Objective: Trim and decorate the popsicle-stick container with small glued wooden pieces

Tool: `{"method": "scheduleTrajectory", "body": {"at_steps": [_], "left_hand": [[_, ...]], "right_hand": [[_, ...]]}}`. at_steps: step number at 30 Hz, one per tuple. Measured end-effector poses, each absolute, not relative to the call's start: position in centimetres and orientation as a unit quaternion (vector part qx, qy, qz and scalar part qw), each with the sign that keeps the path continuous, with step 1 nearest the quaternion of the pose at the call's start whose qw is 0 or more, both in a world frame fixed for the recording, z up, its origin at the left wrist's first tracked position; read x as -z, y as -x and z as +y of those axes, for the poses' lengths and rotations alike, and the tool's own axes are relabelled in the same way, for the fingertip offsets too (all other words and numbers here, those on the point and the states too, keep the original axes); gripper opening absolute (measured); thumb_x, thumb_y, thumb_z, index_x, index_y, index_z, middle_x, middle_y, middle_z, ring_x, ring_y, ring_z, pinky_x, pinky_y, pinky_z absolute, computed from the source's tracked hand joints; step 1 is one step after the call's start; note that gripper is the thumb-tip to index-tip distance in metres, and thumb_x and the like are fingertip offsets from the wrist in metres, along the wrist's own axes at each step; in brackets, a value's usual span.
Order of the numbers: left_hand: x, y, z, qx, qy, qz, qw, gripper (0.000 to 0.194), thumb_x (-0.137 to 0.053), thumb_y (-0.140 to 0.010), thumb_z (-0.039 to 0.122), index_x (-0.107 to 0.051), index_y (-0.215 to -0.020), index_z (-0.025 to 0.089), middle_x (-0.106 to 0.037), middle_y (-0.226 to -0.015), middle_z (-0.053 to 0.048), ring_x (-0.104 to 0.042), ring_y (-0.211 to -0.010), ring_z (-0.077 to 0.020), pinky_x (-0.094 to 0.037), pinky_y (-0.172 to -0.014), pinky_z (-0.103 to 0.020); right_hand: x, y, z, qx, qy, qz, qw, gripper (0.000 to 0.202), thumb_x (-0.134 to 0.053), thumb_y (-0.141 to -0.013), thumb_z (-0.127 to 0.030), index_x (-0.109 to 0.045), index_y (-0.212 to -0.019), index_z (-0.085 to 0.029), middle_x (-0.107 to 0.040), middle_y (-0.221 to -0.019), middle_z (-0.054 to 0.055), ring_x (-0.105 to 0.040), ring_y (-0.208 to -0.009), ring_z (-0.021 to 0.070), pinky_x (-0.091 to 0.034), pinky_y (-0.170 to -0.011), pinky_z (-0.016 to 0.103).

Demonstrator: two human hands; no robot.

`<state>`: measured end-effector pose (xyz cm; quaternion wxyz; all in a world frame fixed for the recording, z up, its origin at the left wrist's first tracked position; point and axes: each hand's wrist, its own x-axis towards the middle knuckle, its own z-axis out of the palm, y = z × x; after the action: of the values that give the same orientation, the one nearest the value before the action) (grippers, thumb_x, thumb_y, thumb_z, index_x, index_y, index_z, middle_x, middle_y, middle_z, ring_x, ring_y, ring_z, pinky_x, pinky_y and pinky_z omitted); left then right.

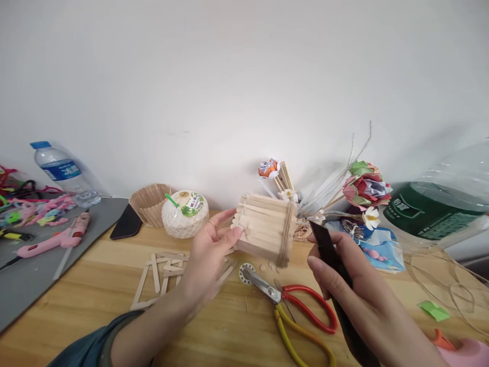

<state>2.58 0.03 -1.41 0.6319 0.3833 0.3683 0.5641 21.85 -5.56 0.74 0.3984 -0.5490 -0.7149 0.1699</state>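
Note:
My left hand (pixel 208 252) is closed on the left edge of a small box made of wooden craft sticks (pixel 263 221), held up over the table. Glue-like shiny strands run along the sticks' rounded ends beside my thumb. In my right hand (pixel 351 285) is a flat black tool with a slanted tip (pixel 324 244), whose exact kind I cannot make out; it points up toward the box without touching it. Below the box lie scissors with red and yellow handles (pixel 273 294), a round dotted disc (pixel 246 273) at their tip. Loose craft sticks (pixel 156 272) lie left of my left wrist.
A round white coconut drink (pixel 185 214), a craft-stick cup (pixel 148 204) and a black phone (pixel 127 223) stand or lie at back left. A pink glue gun (pixel 57 242) rests on a grey mat (pixel 30 300). Paper flowers (pixel 367 191) and a big green-labelled bottle (pixel 420 209) are at right.

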Motion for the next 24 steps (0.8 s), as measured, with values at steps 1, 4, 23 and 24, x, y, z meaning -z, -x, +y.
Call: {"method": "scheduleTrajectory", "body": {"at_steps": [1,4,23,24], "left_hand": [[1.5,-2.6,0.1,-0.548,-0.375,0.35,0.661,0.042,-0.074,-0.071,0.023,-0.057,-0.108,0.015,-0.074,-0.081,-0.003,-0.068,-0.081,-0.0178,-0.049,-0.077,-0.027],[1.6,-2.8,0.0,-0.507,-0.36,0.297,0.724,0.033,-0.071,-0.067,0.008,-0.064,-0.099,0.014,-0.073,-0.093,-0.005,-0.065,-0.094,-0.0192,-0.046,-0.087,-0.028],[0.7,-3.1,-2.5,-0.453,-0.373,0.255,0.769,0.056,-0.073,-0.067,0.015,-0.058,-0.122,0.018,-0.072,-0.101,-0.008,-0.058,-0.11,-0.0281,-0.043,-0.095,-0.039],[0.6,-3.1,-2.5,-0.456,-0.375,0.259,0.764,0.056,-0.073,-0.067,0.015,-0.058,-0.121,0.018,-0.072,-0.101,-0.008,-0.058,-0.11,-0.0283,-0.043,-0.095,-0.039]], "right_hand": [[-0.7,-21.8,-5.7,-0.129,0.557,-0.726,0.383,0.016,-0.042,-0.093,-0.038,-0.044,-0.1,-0.023,-0.059,-0.074,-0.001,-0.063,-0.066,0.0126,-0.052,-0.054,0.019],[-0.5,-21.5,-6.0,-0.062,0.538,-0.771,0.335,0.016,-0.034,-0.096,-0.033,-0.04,-0.105,-0.021,-0.061,-0.071,0.0,-0.066,-0.068,0.0149,-0.052,-0.051,0.02],[0.8,-20.9,-5.0,0.25,0.476,-0.791,0.293,0.021,-0.031,-0.096,-0.03,-0.047,-0.092,-0.016,-0.062,-0.078,0.01,-0.062,-0.064,0.0193,-0.047,-0.05,0.027],[0.8,-20.9,-5.0,0.253,0.474,-0.791,0.294,0.021,-0.032,-0.096,-0.03,-0.047,-0.092,-0.017,-0.062,-0.078,0.01,-0.061,-0.064,0.0192,-0.047,-0.051,0.027]]}}
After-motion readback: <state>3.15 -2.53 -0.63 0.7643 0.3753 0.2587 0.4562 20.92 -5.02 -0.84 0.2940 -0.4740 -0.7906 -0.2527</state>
